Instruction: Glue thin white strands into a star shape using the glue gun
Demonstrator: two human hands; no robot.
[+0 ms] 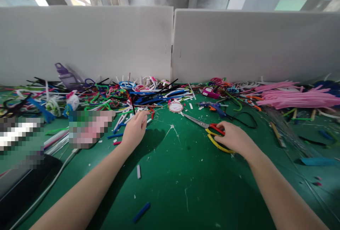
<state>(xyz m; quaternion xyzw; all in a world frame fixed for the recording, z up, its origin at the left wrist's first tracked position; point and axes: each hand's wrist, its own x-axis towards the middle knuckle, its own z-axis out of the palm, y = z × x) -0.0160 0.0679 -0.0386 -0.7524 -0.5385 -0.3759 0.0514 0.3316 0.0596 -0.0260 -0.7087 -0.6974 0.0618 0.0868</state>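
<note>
My right hand (233, 138) grips scissors (218, 141) with red and yellow handles. Their blades are together, pointing left over the green table. At the edge of the strip pile, my left hand (135, 127) has its fingers drawn together. What lies in those fingers, if anything, is hidden. A black strip (132, 104) rises just behind its knuckles, and a bent red strip (152, 112) is beside its fingertips. Beyond the scissor tips lies a small round white piece with a reddish rim (175, 106). A blue glue gun (215, 108) with an orange part rests behind my right hand.
Fuzzy strips in many colours (159, 95) line the back, below a pale partition (87, 42). Pink strips (294, 97) are heaped at right. A purple bottle (66, 76) leans at left. A white cable (50, 187) runs along the left; cut scraps (141, 212) dot the green tabletop (202, 194).
</note>
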